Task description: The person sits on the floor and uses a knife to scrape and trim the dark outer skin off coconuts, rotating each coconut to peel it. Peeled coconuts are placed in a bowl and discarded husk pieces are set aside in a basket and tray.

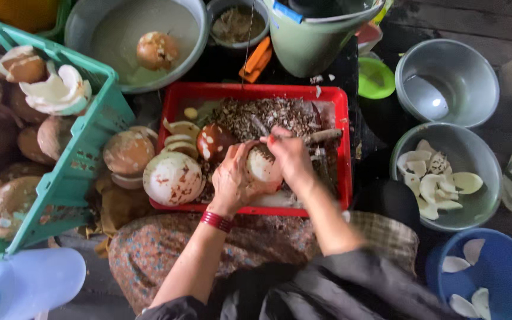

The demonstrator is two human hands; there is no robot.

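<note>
White-fleshed coconut piece (263,165), brown skin partly on, clasped in left hand (235,181) over red tray (256,93). Right hand (291,155) closed on piece's top edge; whether a tool is held, cannot tell. Just left of fingers: peeled coconut halves (172,178), brown shavings (262,115) beyond. Farther left, teal crate (84,160) of husked coconuts. Right of fingers, grey bowl (475,204) of white slices.

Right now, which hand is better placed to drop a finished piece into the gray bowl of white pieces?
Probably the right hand: it is nearer the gray bowl on that side, while the left hand cradles the coconut.
</note>
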